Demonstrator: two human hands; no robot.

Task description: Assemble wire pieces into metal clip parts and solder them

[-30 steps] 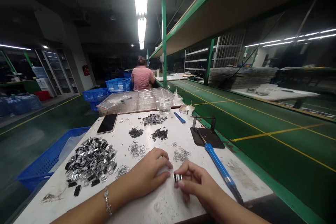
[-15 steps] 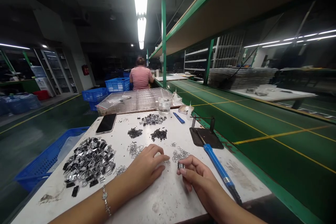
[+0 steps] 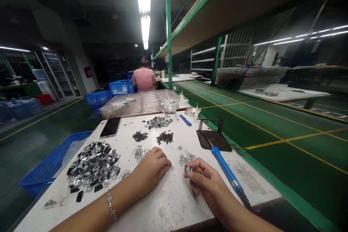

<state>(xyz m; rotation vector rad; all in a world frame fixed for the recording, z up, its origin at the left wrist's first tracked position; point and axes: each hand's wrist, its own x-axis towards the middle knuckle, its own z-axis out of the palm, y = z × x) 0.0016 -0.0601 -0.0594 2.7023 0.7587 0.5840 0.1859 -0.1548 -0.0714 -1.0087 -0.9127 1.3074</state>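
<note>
My right hand (image 3: 205, 179) is closed on a small shiny metal piece (image 3: 188, 169), pinched between thumb and forefinger just above the white table (image 3: 174, 203). My left hand (image 3: 150, 170) rests on the table with its fingers curled down over tiny metal bits near a heap of thin wire parts (image 3: 187, 158). Whether it holds one I cannot make out. A bracelet (image 3: 111, 206) hangs on my left wrist. A big pile of black and silver clips (image 3: 94, 166) lies to the left of both hands.
A blue-handled soldering iron (image 3: 227, 172) lies on its black stand (image 3: 214, 139) at the right. Farther back are small dark part heaps (image 3: 165, 137), a phone (image 3: 111, 127), a glass cup (image 3: 170, 107) and clear trays (image 3: 141, 103). A blue crate (image 3: 46, 168) sits left; a person (image 3: 144, 78) sits ahead.
My right hand has drawn slightly away and to the right with the metal piece. My left hand has curled its fingers in and shifted a little forward on the table.
</note>
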